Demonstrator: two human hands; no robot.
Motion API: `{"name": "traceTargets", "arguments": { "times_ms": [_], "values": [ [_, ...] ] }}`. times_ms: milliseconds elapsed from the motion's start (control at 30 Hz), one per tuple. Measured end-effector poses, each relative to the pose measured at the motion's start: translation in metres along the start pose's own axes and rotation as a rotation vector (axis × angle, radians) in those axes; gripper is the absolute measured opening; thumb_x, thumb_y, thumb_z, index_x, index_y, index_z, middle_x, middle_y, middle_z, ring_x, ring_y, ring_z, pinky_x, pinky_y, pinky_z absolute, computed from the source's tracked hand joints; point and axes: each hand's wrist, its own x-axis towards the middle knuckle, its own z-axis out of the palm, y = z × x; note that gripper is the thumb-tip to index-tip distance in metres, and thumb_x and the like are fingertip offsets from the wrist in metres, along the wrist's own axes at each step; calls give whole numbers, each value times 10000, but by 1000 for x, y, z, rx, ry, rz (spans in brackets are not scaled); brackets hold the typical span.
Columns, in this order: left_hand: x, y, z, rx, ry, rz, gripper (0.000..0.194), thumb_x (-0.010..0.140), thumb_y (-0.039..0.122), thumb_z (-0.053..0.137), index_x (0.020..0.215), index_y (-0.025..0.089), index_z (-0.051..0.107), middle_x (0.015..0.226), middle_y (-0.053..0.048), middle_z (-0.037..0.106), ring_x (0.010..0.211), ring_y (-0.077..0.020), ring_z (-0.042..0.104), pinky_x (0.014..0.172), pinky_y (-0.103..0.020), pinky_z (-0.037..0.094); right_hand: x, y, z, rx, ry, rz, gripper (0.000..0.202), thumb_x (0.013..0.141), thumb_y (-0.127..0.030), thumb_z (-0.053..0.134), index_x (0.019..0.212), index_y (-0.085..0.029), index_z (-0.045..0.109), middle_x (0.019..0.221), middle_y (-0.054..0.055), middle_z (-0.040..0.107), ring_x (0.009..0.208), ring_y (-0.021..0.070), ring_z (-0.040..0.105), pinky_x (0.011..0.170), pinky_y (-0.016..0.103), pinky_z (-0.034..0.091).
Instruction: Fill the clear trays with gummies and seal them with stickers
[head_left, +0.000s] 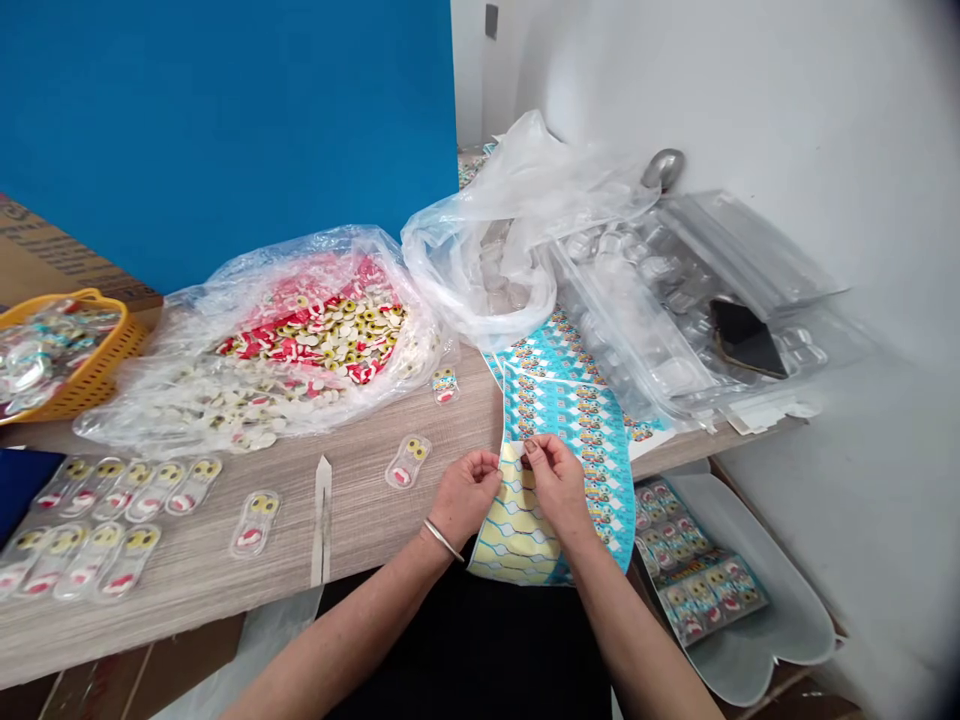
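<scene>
A blue printed sticker sheet [525,405] hangs over the table's front edge, its lower left part a yellow backing [514,545] with blue outlines where stickers are gone. My left hand [469,495], a metal bangle on its wrist, pinches the sheet's left edge. Fingers of my right hand [555,485] are pressed together at the top of the yellow part; whether a loose sticker is between them I cannot make out. To the left of my hands lies a clear blister pack [408,461] with yellow and red pieces, and another blister pack [255,524] lies farther left.
An open plastic bag [352,330] of small red, white and yellow pieces stands behind. Several filled packs [105,560] lie in rows at left, near a yellow basket [120,350]. At right are clear empty shells [600,320], a phone [748,338] and a lower bin [780,640].
</scene>
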Motion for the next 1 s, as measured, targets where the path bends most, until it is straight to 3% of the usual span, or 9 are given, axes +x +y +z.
{"name": "traceTargets", "arguments": {
  "times_ms": [133,167,233,400,467,567,733,933,1000],
  "values": [
    [-16,9,-5,432,227,541,298,810,96,520,1073,196,617,1083,-102,647,1036,-226,596,939,-394,459,2,2,-4,102,-8,43,262,883,-451,539,799,-206,579,703,-18,576,669,149,526,651,265,431],
    [-19,11,-3,491,211,673,328,831,81,486,1114,206,595,1157,-108,621,1116,-226,565,989,-402,433,2,2,-4,113,-20,36,266,878,-456,547,797,-205,579,705,-20,575,671,146,526,657,264,430],
    [-19,13,3,474,105,731,331,860,56,416,1117,206,561,1140,-103,620,1105,-199,576,974,-367,449,2,3,-4,130,-35,37,269,868,-460,566,794,-202,582,712,-20,581,674,143,528,666,264,432],
    [4,6,16,419,8,392,191,904,150,401,984,187,570,947,-81,655,908,-196,621,841,-338,478,0,-9,-10,368,202,82,220,856,-418,605,832,-201,580,726,-25,582,667,131,558,683,274,456],
    [11,5,15,395,-29,341,201,925,228,406,933,190,603,917,-75,662,903,-208,609,863,-358,454,-6,-23,-13,424,335,-9,176,882,-384,584,886,-209,574,776,-18,586,696,136,584,721,302,479],
    [9,11,13,126,-94,192,298,920,411,453,870,186,642,894,-78,668,893,-218,606,850,-361,451,-19,-43,-12,187,392,-268,100,920,-298,537,948,-214,584,890,26,610,834,177,615,809,373,493],
    [-18,36,3,-697,-128,-109,504,812,641,541,922,157,626,892,-76,667,804,-180,614,769,-323,476,-35,-46,10,-394,140,-790,182,873,-117,569,1003,-238,610,943,48,649,932,212,605,898,451,471],
    [-28,37,-43,-552,-22,-112,287,740,421,712,792,155,618,761,-8,639,683,-108,576,656,-224,462,-45,-50,35,-514,-198,-864,271,864,-123,565,1113,-216,612,1061,69,671,1070,241,586,992,491,409],
    [-26,31,-65,-418,-2,-167,293,753,443,671,813,160,622,794,-21,637,662,-120,593,583,-227,476,-42,-54,38,-439,-188,-799,237,863,-133,553,1071,-222,625,1048,67,658,1040,230,593,952,459,439]
  ]
}}
